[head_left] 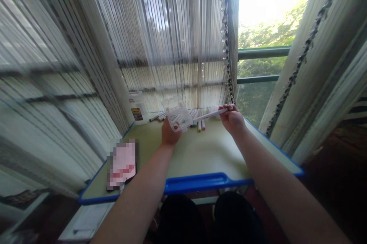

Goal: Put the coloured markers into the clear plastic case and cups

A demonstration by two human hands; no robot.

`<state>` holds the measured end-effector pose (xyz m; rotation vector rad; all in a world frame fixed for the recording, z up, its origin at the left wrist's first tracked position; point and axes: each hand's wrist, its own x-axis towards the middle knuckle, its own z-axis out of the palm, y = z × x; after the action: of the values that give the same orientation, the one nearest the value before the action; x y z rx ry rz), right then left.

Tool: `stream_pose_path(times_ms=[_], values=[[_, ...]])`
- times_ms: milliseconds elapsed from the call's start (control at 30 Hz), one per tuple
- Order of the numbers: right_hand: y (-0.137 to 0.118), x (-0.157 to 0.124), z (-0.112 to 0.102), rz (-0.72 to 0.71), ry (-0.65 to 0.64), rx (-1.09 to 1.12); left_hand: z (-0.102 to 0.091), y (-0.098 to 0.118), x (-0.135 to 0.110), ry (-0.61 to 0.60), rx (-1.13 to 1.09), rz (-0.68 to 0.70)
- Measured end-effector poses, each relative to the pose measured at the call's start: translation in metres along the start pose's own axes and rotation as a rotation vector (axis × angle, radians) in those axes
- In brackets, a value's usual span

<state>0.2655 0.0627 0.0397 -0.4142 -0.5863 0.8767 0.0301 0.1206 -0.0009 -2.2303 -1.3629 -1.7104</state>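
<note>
My left hand (170, 133) is closed round a small clear plastic holder (176, 112), tilted above the far half of the table. Between the fingertips of my right hand (233, 117) is a slim white marker (210, 114), pinched near its dark end. Its other end points left toward the holder; I cannot tell whether the two touch. Behind and below lie several loose white markers (201, 125) with coloured caps, partly hidden by the holder. More markers (157, 117) show just left of it.
A clear plastic container (137, 108) with a label stands at the far left of the blue-edged table (197, 160). A phone-like object (123, 164), pixelated, lies at the left side. Striped sheer curtains (177, 45) hang directly behind the table.
</note>
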Motion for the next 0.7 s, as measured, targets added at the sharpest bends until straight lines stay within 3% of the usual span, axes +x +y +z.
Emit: stream_pose_path(times_ms=[233,400,567,700], values=[[-0.001,0.002,-0.003,0.069,0.010,-0.033,-0.002,0.002,0.000,0.011,0.022,-0.003],[0.003,0.002,-0.004,0.044,-0.069,-0.141,-0.003,0.003,0.001,-0.005,0.029,-0.014],[0.006,-0.009,0.002,-0.335,-0.064,-0.532,-0.003,0.003,0.001,-0.007,0.057,-0.020],[0.014,-0.019,0.004,-0.523,-0.206,-0.837,-0.003,0.001,-0.001,-0.019,0.030,-0.019]])
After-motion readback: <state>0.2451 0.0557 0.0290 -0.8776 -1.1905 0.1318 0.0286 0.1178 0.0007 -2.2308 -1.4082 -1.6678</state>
